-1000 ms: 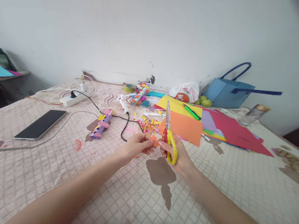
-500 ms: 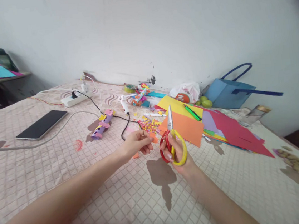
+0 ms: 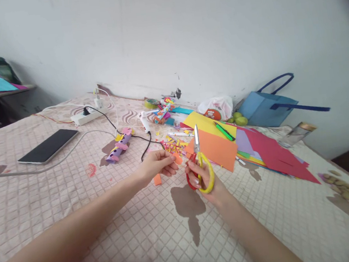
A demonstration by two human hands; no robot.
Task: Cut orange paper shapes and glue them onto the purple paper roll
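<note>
Between the thumb and fingers of my left hand (image 3: 160,164) is a small orange paper piece (image 3: 177,159). My right hand (image 3: 205,178) grips scissors (image 3: 197,143) with one red and one yellow handle; the blades point up and look closed. The scissors are just right of the orange piece, apart from it. Another orange scrap (image 3: 157,179) lies on the cloth below my left hand. Behind the hands are a heap of colourful paper clippings (image 3: 176,144) and an orange sheet (image 3: 216,149). A purple paper roll with pink and yellow pieces (image 3: 119,146) lies to the left.
A white glue gun (image 3: 144,121) stands behind the clippings. A black tablet (image 3: 49,146) and a power strip (image 3: 89,115) with cables are at the left. Red sheets (image 3: 274,153), a green cutter (image 3: 224,131) and a blue bag (image 3: 263,108) are at the right.
The scissors and my right hand have shifted slightly left. My left hand has turned a little, and more of the orange scrap below it shows.
</note>
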